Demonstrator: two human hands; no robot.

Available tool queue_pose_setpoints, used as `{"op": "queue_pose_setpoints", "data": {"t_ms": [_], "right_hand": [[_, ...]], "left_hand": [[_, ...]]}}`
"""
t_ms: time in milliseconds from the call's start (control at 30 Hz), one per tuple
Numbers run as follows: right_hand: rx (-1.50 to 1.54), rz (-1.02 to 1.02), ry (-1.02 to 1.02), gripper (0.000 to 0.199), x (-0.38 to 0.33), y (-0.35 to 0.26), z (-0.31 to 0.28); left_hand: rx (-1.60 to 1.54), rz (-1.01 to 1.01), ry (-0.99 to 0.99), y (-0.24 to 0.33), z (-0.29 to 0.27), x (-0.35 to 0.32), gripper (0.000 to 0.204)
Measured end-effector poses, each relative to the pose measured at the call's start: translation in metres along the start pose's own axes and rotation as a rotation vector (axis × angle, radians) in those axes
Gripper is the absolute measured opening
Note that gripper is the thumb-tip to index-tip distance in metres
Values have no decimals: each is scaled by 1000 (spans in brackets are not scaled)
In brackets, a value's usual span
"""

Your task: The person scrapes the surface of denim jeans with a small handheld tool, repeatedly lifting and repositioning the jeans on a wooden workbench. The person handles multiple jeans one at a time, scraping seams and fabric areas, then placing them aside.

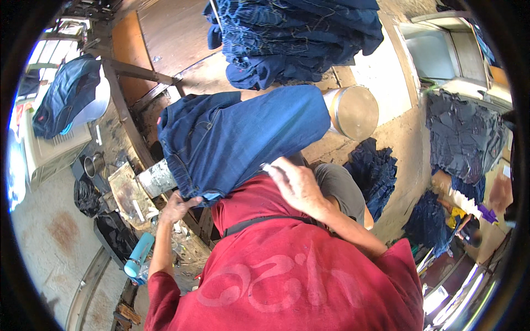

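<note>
A pair of dark blue jeans (243,124) is drawn over a horizontal form in front of me, its waist end to the left. The form's round pale end (356,113) shows past the right side of the cloth, and its whitish, stained left part (156,178) shows by the waistband. My left hand (178,209) grips the waistband at its lower left corner. My right hand (298,186) is at the near edge of the jeans, fingers pinched on a small pale piece whose kind I cannot make out.
A tall stack of folded jeans (298,41) stands beyond the form. Crumpled dark jeans (372,176) lie at right, near a dark grey garment heap (464,135). On the left are a turquoise bottle (139,255), a metal mug (94,164) and denim over a white tub (69,94).
</note>
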State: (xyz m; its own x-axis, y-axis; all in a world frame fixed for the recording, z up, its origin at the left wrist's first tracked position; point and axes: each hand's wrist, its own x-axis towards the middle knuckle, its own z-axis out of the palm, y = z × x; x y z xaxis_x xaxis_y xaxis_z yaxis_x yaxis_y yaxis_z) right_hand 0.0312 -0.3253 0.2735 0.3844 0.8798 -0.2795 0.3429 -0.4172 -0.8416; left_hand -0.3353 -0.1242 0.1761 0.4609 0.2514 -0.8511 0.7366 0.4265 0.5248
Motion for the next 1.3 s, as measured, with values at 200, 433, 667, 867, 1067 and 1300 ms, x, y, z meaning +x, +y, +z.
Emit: {"op": "queue_pose_setpoints", "data": {"t_ms": [200,433,667,867,1067,1300], "right_hand": [[-95,133,180,17,2,17,1],[-207,-135,383,20,31,14,51],[-382,-159,428,20,72,15,98],[-501,-153,409,16,119,15,114],[-583,3,265,6,155,17,119],[-590,-88,259,22,80,10,109]], "left_hand": [[599,315,827,101,-67,-1,82],[668,396,44,274,46,185,107],[976,534,-84,244,38,277,86],[882,1067,313,236,42,307,64],[920,1075,479,226,47,307,53],[890,1090,507,221,51,315,55]]}}
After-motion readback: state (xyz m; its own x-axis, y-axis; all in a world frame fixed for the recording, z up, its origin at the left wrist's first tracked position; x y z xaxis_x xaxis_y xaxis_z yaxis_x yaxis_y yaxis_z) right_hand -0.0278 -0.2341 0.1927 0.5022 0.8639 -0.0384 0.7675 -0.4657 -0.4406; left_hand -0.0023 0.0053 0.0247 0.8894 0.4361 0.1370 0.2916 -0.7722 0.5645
